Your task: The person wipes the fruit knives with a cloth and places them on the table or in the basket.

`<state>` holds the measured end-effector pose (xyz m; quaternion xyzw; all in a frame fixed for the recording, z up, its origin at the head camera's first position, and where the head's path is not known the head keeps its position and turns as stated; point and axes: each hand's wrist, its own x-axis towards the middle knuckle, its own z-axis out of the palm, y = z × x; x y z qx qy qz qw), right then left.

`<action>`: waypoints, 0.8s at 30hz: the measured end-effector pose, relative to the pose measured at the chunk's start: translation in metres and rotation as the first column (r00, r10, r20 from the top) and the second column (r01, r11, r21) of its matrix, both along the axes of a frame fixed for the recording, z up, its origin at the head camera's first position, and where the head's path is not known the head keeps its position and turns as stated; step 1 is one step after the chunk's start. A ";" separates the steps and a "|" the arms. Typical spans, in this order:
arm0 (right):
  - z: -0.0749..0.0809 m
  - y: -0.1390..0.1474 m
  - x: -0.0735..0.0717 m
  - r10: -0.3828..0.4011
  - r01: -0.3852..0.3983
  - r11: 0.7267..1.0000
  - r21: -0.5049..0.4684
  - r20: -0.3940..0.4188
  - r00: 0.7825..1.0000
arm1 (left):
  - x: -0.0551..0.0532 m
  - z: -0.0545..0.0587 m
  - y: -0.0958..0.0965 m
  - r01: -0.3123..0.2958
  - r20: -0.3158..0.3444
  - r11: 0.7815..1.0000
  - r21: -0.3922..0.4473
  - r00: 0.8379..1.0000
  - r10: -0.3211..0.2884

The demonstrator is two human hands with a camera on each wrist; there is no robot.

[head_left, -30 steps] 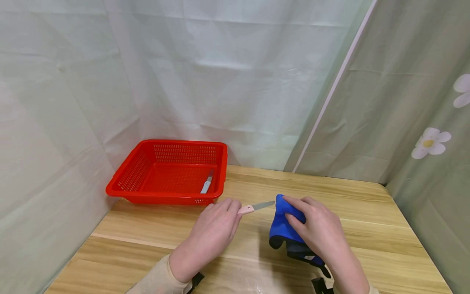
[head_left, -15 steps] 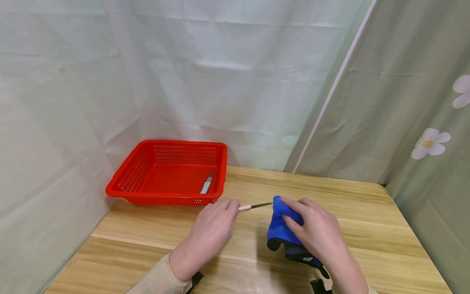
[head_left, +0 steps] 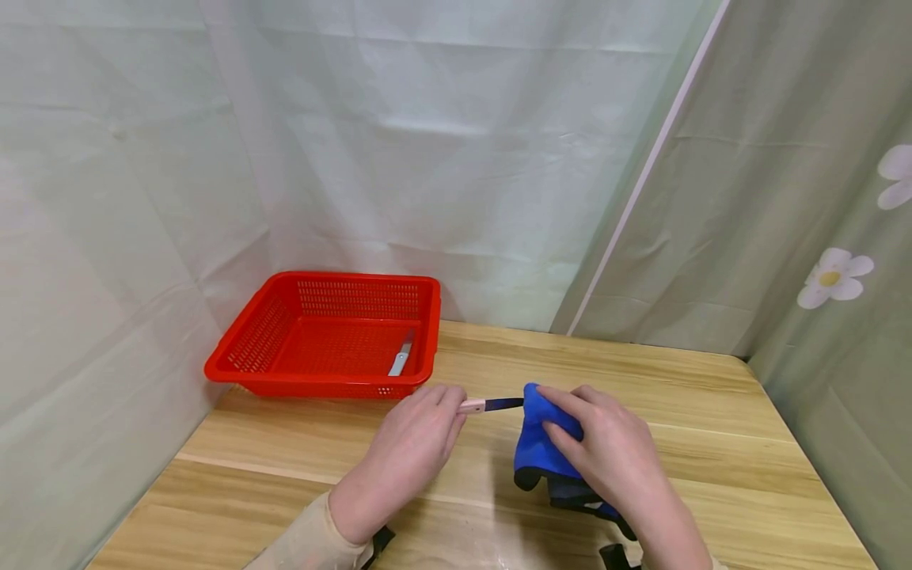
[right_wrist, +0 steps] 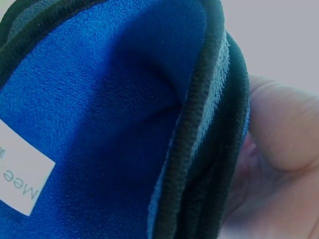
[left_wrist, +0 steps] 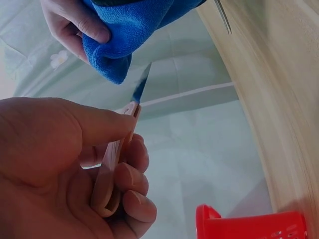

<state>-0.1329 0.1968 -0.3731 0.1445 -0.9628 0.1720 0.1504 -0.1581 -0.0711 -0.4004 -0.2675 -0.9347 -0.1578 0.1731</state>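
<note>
My left hand (head_left: 409, 439) grips a small knife (head_left: 473, 406) by its pale pink handle, the blade aimed right. In the left wrist view, the thumb presses on the handle (left_wrist: 105, 181) and the fingers curl round it; the blade (left_wrist: 142, 85) mirrors blue. To the right, my right hand (head_left: 614, 445) pinches a folded blue cloth (head_left: 543, 435) with dark edging, which hangs above the table. The blade tip is right by the cloth's edge; whether they touch I cannot tell. A white label (right_wrist: 22, 174) shows on the cloth in the right wrist view.
At the back left of the wooden table (head_left: 677, 396) stands a red plastic basket (head_left: 342, 385) with slotted walls. A second knife (head_left: 400, 360), with a pale handle, lies inside it on the right. Pale curtains (head_left: 442, 158) hang behind and along both sides.
The knife has rolled in my left hand, so its blade shows edge-on, then a dark face. My right hand and the cloth have shifted slightly left and down, closer to the blade tip.
</note>
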 end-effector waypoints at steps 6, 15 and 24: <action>0.000 -0.002 0.002 0.020 -0.020 1.000 0.003 -0.038 0.999 | 0.000 -0.001 -0.001 0.004 -0.010 1.000 -0.005 1.000 -0.004; -0.004 -0.008 0.004 0.052 -0.051 0.999 0.014 -0.086 0.995 | 0.002 -0.001 0.000 0.009 -0.069 1.000 -0.030 0.998 -0.011; -0.005 -0.018 0.007 0.082 -0.079 0.996 0.041 -0.083 0.993 | 0.005 -0.001 0.001 0.040 -0.063 0.999 -0.028 0.997 -0.042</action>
